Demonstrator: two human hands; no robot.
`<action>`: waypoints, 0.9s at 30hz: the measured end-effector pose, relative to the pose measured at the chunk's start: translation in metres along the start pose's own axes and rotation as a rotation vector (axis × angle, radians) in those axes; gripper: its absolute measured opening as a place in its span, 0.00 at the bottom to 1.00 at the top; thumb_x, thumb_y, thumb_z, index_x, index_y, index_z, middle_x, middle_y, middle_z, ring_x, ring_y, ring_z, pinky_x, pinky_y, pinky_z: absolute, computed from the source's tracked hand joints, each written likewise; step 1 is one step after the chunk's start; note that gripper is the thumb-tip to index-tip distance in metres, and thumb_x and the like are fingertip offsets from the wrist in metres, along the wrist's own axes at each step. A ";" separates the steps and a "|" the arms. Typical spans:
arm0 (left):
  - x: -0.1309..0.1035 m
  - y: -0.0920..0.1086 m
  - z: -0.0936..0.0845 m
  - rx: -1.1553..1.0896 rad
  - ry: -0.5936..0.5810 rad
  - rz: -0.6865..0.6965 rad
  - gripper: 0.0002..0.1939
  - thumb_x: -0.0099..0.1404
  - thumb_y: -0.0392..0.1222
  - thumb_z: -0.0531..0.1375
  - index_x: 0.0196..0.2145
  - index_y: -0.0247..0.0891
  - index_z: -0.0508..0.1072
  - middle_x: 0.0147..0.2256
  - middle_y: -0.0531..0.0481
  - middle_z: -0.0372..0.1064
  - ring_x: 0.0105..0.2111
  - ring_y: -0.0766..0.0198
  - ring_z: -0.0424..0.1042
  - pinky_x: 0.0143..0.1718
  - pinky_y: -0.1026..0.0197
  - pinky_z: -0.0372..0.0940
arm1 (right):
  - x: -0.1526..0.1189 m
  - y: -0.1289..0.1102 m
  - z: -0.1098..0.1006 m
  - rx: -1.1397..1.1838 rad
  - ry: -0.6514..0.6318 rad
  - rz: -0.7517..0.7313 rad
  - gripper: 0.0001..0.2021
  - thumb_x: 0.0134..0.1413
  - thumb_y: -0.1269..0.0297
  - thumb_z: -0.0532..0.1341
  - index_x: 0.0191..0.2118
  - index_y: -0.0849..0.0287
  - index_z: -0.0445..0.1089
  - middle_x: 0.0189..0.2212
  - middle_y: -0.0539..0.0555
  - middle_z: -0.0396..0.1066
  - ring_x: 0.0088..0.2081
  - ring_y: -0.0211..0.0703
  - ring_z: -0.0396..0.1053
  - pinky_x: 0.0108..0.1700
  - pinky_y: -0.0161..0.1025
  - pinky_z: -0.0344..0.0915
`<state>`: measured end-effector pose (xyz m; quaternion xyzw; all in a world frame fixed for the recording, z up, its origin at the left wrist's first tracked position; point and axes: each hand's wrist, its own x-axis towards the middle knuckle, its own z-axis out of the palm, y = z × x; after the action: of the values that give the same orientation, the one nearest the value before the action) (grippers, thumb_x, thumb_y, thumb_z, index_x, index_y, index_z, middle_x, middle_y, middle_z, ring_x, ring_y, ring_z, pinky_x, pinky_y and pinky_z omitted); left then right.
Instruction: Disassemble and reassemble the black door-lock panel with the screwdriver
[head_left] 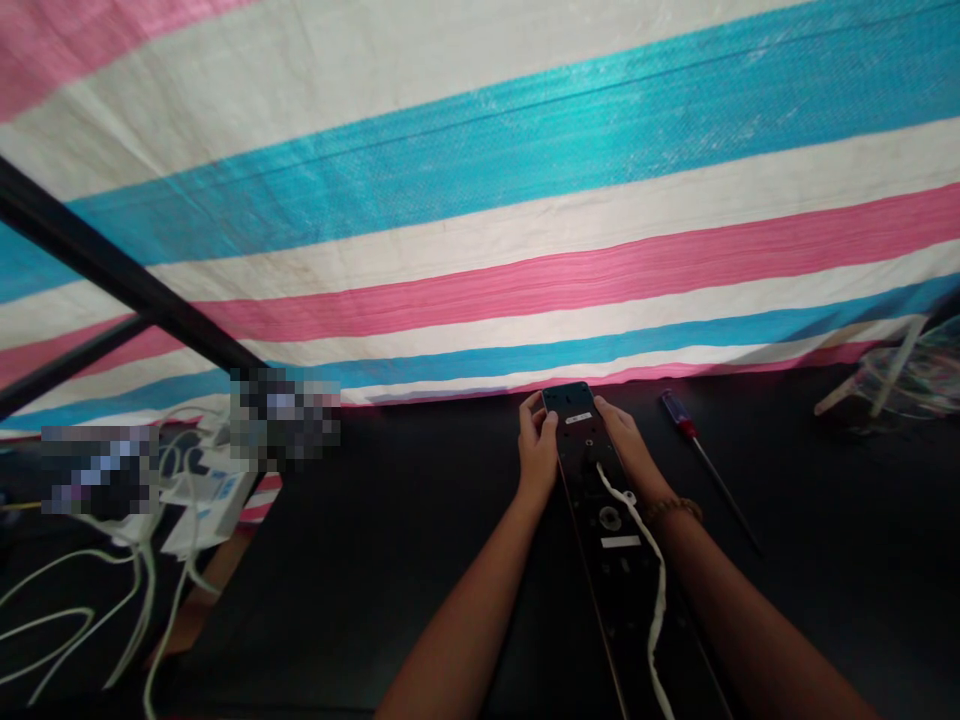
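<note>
A long black panel (609,565) with screws, a round fitting and two white labels lies lengthwise in front of me, its near end out of frame. My left hand (538,447) grips its far left edge, the thumb resting on top. Along the opposite edge, my right hand (628,440) is wrapped round the far right corner; some of its fingers are hidden underneath. From the panel's middle a white cable (660,590) runs down toward me. To the right of my right hand lies a screwdriver (703,455) with a blue and red handle.
The black table (375,560) spreads under everything. White cables (142,580) and a white box (214,510) crowd the left side. A clear plastic bag (911,370) sits at the far right. Behind hangs a striped tarp (480,250), crossed by a black pole (127,270) at left.
</note>
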<state>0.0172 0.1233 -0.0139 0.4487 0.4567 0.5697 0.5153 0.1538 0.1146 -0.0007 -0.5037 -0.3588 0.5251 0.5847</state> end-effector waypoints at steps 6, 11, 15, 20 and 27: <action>-0.001 0.002 0.000 -0.034 -0.019 -0.018 0.21 0.66 0.46 0.58 0.56 0.44 0.64 0.39 0.50 0.75 0.36 0.61 0.76 0.36 0.60 0.69 | 0.000 0.001 -0.001 -0.043 0.034 -0.014 0.28 0.44 0.33 0.65 0.26 0.59 0.74 0.19 0.51 0.72 0.22 0.41 0.66 0.25 0.38 0.62; -0.002 0.003 0.000 -0.053 -0.048 -0.037 0.22 0.67 0.47 0.57 0.57 0.44 0.64 0.39 0.50 0.75 0.36 0.60 0.76 0.38 0.59 0.70 | -0.002 -0.001 -0.001 -0.020 0.026 -0.017 0.27 0.46 0.35 0.66 0.27 0.60 0.75 0.21 0.51 0.73 0.22 0.41 0.66 0.26 0.37 0.62; -0.004 0.007 0.001 -0.073 -0.058 -0.032 0.21 0.67 0.46 0.57 0.56 0.42 0.65 0.42 0.48 0.76 0.42 0.57 0.76 0.45 0.56 0.70 | -0.005 -0.005 0.001 -0.013 0.014 -0.034 0.26 0.47 0.37 0.65 0.31 0.60 0.77 0.24 0.52 0.76 0.26 0.44 0.70 0.29 0.38 0.65; -0.004 0.008 0.003 -0.119 -0.082 -0.026 0.22 0.66 0.46 0.57 0.57 0.42 0.65 0.45 0.48 0.75 0.45 0.57 0.75 0.47 0.56 0.69 | -0.009 -0.009 0.001 -0.028 0.023 -0.070 0.25 0.48 0.38 0.65 0.31 0.59 0.76 0.25 0.51 0.75 0.29 0.45 0.70 0.32 0.39 0.65; -0.006 0.010 0.005 -0.147 -0.168 0.082 0.20 0.66 0.51 0.56 0.51 0.39 0.71 0.50 0.45 0.73 0.52 0.53 0.70 0.55 0.54 0.63 | -0.016 -0.017 0.003 -0.045 -0.026 -0.176 0.21 0.53 0.40 0.62 0.30 0.55 0.73 0.25 0.49 0.71 0.28 0.43 0.64 0.32 0.38 0.62</action>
<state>0.0204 0.1168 -0.0032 0.4743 0.3500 0.5828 0.5594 0.1519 0.1003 0.0181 -0.4764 -0.4209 0.4701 0.6123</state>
